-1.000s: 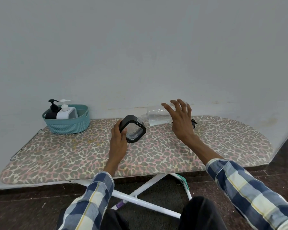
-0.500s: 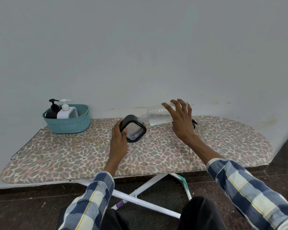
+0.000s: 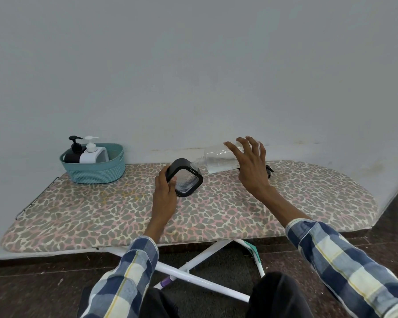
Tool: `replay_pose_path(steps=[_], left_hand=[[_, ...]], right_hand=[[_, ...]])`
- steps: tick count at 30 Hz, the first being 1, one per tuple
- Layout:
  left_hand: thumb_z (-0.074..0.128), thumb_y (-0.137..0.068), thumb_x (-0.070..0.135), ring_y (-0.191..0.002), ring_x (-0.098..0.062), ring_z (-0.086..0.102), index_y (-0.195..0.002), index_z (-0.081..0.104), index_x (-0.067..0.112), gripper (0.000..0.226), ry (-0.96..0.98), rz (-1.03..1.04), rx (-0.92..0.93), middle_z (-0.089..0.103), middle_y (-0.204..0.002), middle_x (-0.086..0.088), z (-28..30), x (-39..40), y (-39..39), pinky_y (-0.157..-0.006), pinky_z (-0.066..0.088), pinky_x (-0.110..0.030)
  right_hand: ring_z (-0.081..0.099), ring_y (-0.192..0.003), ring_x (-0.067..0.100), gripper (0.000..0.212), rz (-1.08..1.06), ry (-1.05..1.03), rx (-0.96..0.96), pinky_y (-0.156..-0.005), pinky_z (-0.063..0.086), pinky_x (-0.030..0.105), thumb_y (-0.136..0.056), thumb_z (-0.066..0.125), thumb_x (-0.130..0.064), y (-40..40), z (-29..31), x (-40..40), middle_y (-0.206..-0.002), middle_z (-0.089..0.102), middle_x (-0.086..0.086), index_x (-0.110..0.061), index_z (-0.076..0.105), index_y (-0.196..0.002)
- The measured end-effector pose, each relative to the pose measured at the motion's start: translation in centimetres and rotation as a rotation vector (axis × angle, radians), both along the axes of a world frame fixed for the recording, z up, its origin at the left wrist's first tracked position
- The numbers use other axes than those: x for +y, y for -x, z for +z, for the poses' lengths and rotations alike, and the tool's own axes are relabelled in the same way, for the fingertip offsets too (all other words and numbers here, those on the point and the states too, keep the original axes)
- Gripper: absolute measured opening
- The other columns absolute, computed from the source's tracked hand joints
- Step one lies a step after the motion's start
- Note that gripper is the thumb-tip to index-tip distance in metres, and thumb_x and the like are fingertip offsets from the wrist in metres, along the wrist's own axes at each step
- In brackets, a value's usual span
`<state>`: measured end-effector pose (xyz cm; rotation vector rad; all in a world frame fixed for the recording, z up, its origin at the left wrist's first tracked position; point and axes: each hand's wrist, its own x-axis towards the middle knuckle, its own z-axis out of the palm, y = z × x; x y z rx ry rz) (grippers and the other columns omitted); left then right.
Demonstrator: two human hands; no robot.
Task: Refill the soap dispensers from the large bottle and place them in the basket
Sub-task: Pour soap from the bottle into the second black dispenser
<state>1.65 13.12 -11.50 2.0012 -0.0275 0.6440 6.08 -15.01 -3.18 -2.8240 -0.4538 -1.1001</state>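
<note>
Our right hand (image 3: 251, 171) grips the tilted large bottle (image 3: 218, 159), fingers splayed; our left hand (image 3: 164, 191) clasps the black dispenser (image 3: 186, 177) at its neck. Misaligned mouths could spill. The basket (image 3: 94, 171) sits far left.

Home room, leopard-print ironing board (image 3: 101, 214), plain white wall (image 3: 193, 65)

A clear large bottle (image 3: 218, 159) is tilting, neck touching a black-framed dispenser (image 3: 186, 177). Black (image 3: 72, 152) and white dispensers (image 3: 92, 153) are standing in the teal basket (image 3: 97, 172).
</note>
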Motion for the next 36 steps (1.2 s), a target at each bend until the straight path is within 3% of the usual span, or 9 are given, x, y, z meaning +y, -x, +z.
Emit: replay_pose_path(steps=[36], left_hand=[[0.040, -0.116, 0.036, -0.127, -0.003, 0.044, -0.161, 0.035, 0.025, 0.046, 0.008, 0.001, -0.010, 0.045, -0.152, 0.002, 0.31, -0.16, 0.29, -0.101, 0.038, -0.027]], right_hand=[[0.032, -0.151, 0.036, 0.111, 0.022, 0.008, -0.018, -0.124, 0.025, 0.058, -0.059, 0.059, 0.025, -0.11, 0.19, -0.12, -0.152, 0.044, 0.008, -0.033, 0.045, -0.154]])
